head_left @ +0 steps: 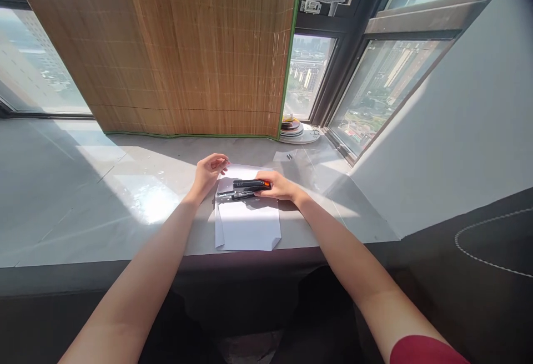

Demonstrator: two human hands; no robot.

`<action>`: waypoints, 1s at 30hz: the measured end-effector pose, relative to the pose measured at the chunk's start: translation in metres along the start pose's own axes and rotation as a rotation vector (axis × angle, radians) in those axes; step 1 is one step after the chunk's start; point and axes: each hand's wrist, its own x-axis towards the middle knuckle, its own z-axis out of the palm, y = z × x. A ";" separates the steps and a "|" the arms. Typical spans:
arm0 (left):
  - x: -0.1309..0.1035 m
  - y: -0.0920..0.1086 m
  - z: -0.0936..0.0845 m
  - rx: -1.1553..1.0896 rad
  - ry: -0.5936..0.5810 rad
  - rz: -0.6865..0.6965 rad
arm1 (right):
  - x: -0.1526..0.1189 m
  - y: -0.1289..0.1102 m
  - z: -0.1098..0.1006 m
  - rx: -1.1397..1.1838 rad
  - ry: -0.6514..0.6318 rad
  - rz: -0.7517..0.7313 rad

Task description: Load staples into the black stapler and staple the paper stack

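Observation:
A black stapler (252, 185) with an orange part at its rear lies in the grip of my right hand (275, 185), over the upper half of some white sheets of paper (250, 225). Its jaws point left and look parted. My left hand (208, 172) is at the upper left corner of the sheets, its fingers loosely curled and slightly apart, with nothing visible in them. The sheets overlap unevenly, and their lower right corner is curled up.
The sheets rest on a pale stone windowsill (91, 203). A bamboo blind (200, 53) hangs behind it. Stacked plates (292, 129) stand by the window corner at the back right. Small grey pieces (289, 156) lie in front of them. A white wall (449, 131) rises at the right.

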 end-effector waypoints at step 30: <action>-0.011 0.014 0.001 -0.018 -0.375 -0.051 | -0.003 0.016 -0.009 -0.060 0.164 0.109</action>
